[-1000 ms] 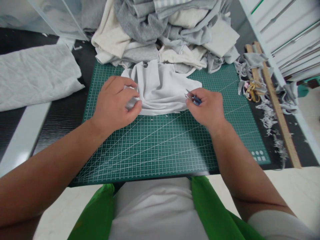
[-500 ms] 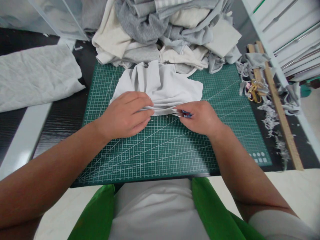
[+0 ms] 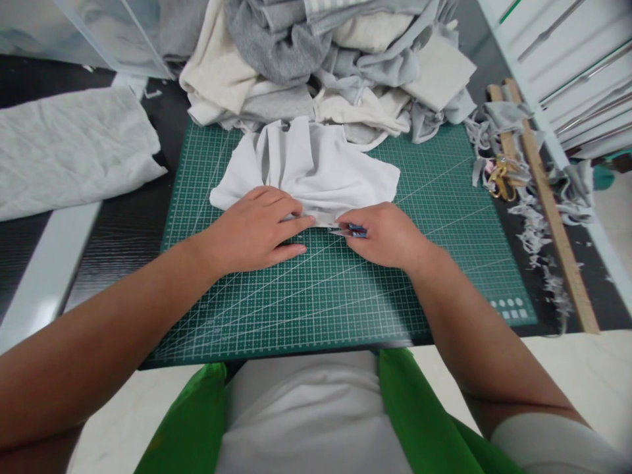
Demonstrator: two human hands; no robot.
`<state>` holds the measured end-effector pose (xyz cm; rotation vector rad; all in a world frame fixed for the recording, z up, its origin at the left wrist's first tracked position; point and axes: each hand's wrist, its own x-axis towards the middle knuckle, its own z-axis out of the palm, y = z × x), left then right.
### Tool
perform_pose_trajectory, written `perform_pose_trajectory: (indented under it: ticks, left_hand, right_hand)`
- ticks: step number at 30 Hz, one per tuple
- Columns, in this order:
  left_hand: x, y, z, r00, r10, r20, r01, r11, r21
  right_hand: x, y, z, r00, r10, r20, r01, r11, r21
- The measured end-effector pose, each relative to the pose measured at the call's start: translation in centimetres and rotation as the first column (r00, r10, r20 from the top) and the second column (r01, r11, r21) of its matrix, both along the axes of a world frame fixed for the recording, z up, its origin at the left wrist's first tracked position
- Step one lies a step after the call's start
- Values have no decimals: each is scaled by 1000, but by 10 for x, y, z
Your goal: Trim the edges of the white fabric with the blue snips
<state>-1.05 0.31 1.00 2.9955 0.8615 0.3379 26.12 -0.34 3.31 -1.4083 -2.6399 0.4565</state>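
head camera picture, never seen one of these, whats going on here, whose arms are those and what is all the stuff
There is no machine here. The camera sits on a person's head and looks down, so the two bare arms are that person's own. The left hand presses flat on the near edge of a white cloth. The right hand pinches a small blue-handled cutting tool at that same edge. The cloth lies on a green cutting mat with a printed grid. Behind it is a pile of grey and cream fabric; to the left, a folded pale cloth; to the right, a wooden ruler, fabric scraps and gold-coloured scissors.
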Motion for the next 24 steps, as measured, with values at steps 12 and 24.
perform_pose_trajectory:
  ticks: [12, 24]
  left_hand:
    - [8, -13, 2, 978, -194, 73, 186, 978, 99]
    - [6, -7, -6, 971, -216, 104, 224, 971, -77]
  right_hand:
    - [8, -1, 3, 991, -7, -132, 11, 1000, 29]
    - [24, -1, 13, 997, 60, -50, -63, 995, -77]
